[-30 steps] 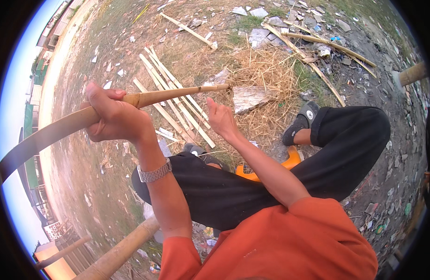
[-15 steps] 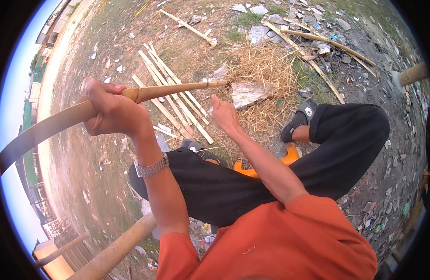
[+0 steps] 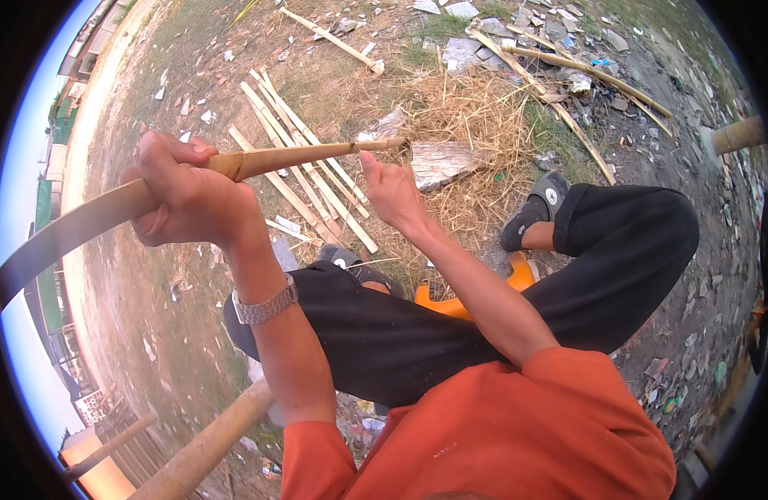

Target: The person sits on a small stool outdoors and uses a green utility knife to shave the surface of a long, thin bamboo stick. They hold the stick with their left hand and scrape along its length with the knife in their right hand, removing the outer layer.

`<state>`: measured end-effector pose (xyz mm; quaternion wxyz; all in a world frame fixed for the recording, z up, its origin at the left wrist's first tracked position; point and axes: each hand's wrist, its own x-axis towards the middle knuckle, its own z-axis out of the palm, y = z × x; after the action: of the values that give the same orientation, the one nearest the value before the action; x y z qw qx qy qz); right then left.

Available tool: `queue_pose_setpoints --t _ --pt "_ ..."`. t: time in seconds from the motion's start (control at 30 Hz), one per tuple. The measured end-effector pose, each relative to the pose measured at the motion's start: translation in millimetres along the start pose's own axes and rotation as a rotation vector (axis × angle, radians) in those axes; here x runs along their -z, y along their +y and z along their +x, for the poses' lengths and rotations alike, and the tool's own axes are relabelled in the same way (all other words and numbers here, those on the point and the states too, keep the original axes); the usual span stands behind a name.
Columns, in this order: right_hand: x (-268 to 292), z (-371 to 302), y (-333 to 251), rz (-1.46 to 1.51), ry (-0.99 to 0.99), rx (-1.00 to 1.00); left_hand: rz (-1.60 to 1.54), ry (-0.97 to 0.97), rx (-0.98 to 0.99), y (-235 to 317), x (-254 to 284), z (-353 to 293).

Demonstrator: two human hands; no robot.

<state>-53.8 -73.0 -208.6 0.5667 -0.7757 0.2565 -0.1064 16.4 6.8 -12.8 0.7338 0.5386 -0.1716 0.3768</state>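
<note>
A long bamboo strip (image 3: 305, 155) runs from the far left edge across my view, bending at its left end and narrowing to a tip beside a flat, pale, chipped block (image 3: 442, 165). My left hand (image 3: 188, 187) is wrapped round the strip near a joint. Close to the narrow end, my right hand (image 3: 392, 196) is curled, one digit reaching up to the strip's lower edge. Whatever its fingers hold, if anything, is hidden. Dry straw and shavings (image 3: 484, 117) lie around the block.
Several split bamboo strips (image 3: 309, 158) lie on the ground beyond my left hand. Longer bamboo pieces (image 3: 559, 112) rest at the far right among rubble. An orange plastic seat (image 3: 450, 307) shows between my legs. A thick bamboo pole (image 3: 209, 437) stands close at lower left.
My left hand has shifted slightly left with the bamboo strip. My right hand has moved left and up, so its raised digit now meets the strip near the tip.
</note>
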Motion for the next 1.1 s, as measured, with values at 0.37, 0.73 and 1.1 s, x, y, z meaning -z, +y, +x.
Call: queue_pose_setpoints --t 0.37,0.73,1.1 --pt "-14.4 10.9 39.5 -0.046 0.027 -0.077 -0.027 -0.021 0.013 5.4 -4.8 -2.7" --pt "-13.7 27.5 75.3 -0.137 0.018 -0.171 -0.075 -0.031 0.023 0.8 -3.1 2.9" --pt "-2.1 49.4 104.3 -0.436 -0.039 -0.198 -0.088 -0.052 0.046 -2.5 2.1 7.8"
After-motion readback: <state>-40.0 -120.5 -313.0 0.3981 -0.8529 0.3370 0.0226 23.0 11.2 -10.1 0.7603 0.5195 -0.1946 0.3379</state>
